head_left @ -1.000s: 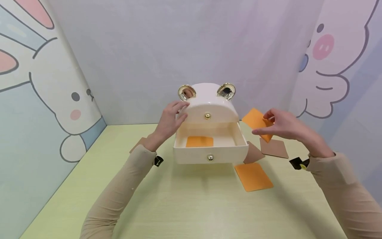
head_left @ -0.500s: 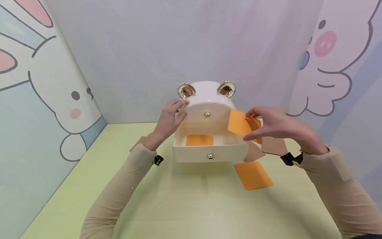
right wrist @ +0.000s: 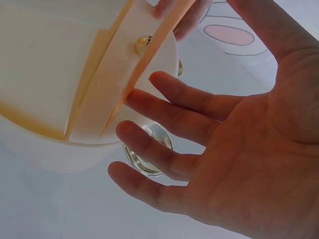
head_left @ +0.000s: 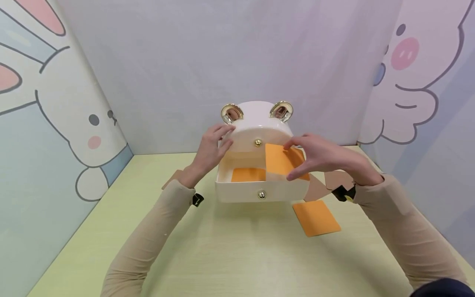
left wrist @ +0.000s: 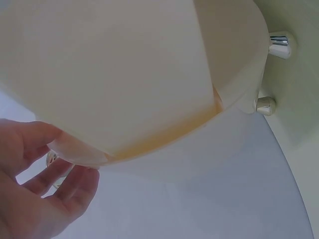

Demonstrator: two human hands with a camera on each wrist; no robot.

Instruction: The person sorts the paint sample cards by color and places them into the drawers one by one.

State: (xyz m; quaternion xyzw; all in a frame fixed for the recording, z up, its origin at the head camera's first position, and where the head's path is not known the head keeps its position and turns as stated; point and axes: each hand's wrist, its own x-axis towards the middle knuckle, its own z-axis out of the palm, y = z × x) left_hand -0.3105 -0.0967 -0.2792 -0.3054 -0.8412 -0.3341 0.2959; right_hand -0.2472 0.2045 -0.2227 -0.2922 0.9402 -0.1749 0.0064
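A white storage box (head_left: pixel 243 136) with gold ear-shaped rings stands on the table, its lower drawer (head_left: pixel 237 192) pulled out. My left hand (head_left: pixel 209 150) holds the box's upper left side; in the left wrist view its thumb and fingers lie around the edge. My right hand (head_left: pixel 323 154) grips an orange square sheet (head_left: pixel 276 160) by its edges, thumb below and fingers above, over the drawer's right part. The right wrist view shows that sheet edge-on, near the fingertips. Another orange sheet (head_left: pixel 246 175) lies inside the drawer at the left.
One orange square sheet (head_left: pixel 316 218) lies on the table (head_left: pixel 252 255) right of the drawer's front. Brown sheets (head_left: pixel 315 189) lie beside the box, partly hidden by the right forearm. Another brown sheet (head_left: pixel 171 178) shows behind the left wrist. Cartoon-printed walls enclose the table.
My right hand has carried its orange sheet leftward from beside the box to over the drawer. My left hand has stayed on the box.
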